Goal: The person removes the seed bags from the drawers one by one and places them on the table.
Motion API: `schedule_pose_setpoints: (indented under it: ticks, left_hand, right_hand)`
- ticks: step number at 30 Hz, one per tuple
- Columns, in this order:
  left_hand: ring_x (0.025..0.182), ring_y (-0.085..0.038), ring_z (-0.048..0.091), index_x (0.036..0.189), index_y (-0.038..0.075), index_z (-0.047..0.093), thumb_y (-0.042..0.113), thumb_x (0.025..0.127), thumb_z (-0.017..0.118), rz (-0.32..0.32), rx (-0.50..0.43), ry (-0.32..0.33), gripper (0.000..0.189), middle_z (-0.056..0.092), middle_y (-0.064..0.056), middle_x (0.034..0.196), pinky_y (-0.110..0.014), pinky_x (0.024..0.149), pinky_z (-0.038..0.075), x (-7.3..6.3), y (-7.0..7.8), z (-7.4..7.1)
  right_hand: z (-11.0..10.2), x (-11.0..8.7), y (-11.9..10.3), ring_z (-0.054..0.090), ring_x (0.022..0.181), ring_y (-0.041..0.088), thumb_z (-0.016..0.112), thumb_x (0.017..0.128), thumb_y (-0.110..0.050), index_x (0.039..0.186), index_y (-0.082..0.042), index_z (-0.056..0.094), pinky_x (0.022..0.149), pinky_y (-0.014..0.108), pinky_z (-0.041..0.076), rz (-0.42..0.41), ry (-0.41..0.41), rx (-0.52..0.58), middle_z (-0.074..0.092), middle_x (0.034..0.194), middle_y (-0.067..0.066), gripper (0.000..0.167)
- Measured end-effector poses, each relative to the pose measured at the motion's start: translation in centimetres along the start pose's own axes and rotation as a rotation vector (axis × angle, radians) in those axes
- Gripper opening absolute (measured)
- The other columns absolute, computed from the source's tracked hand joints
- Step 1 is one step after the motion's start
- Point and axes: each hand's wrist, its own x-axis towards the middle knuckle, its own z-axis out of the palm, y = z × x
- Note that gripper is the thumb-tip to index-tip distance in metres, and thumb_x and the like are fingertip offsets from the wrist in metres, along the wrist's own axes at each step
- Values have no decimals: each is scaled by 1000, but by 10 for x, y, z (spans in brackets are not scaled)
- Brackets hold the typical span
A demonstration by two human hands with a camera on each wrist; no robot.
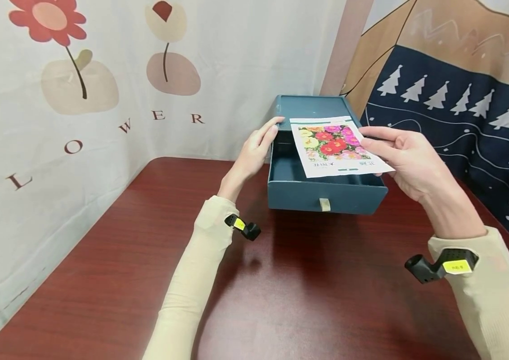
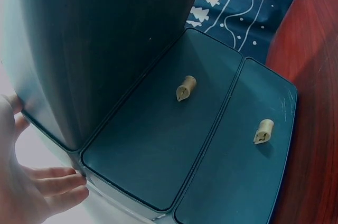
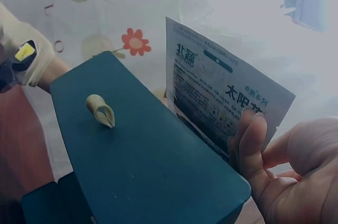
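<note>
A blue drawer box (image 1: 313, 106) stands on the table with its top drawer (image 1: 322, 195) pulled out. Two lower drawer fronts (image 2: 153, 129) with beige tabs are closed in the left wrist view. My right hand (image 1: 409, 157) pinches a flower seed packet (image 1: 335, 145) by its right edge, fingers beneath and thumb on top. The packet is above the open drawer, picture side up; its printed back shows in the right wrist view. My left hand (image 1: 254, 147) rests against the box's left side near its top front edge, fingers fairly straight and touching it.
The dark red wooden table (image 1: 146, 280) lies in front and to the left. A white curtain (image 1: 227, 60) with flower prints hangs behind, and a navy cloth with white trees (image 1: 475, 125) hangs at the right. A fabric tab (image 1: 325, 204) sticks out of the open drawer's front.
</note>
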Motion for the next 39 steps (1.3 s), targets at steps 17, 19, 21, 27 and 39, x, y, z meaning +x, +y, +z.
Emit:
schedule_pose_setpoints:
  ticks: [17, 19, 21, 27, 39]
  left_hand:
    - [82, -20, 45, 149, 26, 51, 40, 110, 38, 7, -9, -8, 44, 39, -8, 77, -33, 77, 34, 1, 0, 0]
    - [87, -19, 45, 150, 26, 51, 40, 110, 37, 2, -4, -10, 44, 39, -8, 80, -33, 80, 34, 0, 0, 0]
    - [87, -20, 45, 150, 26, 51, 41, 110, 37, 2, -5, -11, 44, 40, -9, 80, -34, 80, 34, 0, -1, 0]
    - [86, -21, 45, 150, 27, 50, 41, 110, 38, -6, -9, -11, 44, 42, -10, 82, -34, 79, 36, 0, 0, 0]
    - [75, -22, 42, 150, 26, 50, 40, 110, 37, 2, -26, -20, 44, 34, -8, 73, -33, 74, 33, 0, -1, -1]
  right_hand:
    - [-13, 10, 19, 70, 77, 15, 80, 88, -25, 128, -10, 69, 58, 16, 49, -50, 117, 182, 74, 103, 2, 44]
    - [-14, 10, 21, 70, 77, 15, 80, 88, -23, 121, -13, 74, 58, 16, 49, -63, 124, 209, 74, 102, 2, 35]
    - [-14, 11, 22, 70, 77, 15, 80, 88, -22, 118, -12, 75, 60, 15, 50, -78, 132, 230, 74, 102, 3, 32]
    - [-16, 11, 25, 73, 81, 14, 81, 87, -19, 112, -13, 78, 72, 18, 55, -109, 161, 268, 74, 102, 3, 27]
    - [-22, 15, 29, 74, 81, 15, 82, 86, -16, 111, -9, 79, 73, 22, 56, -155, 236, 344, 73, 104, 5, 26]
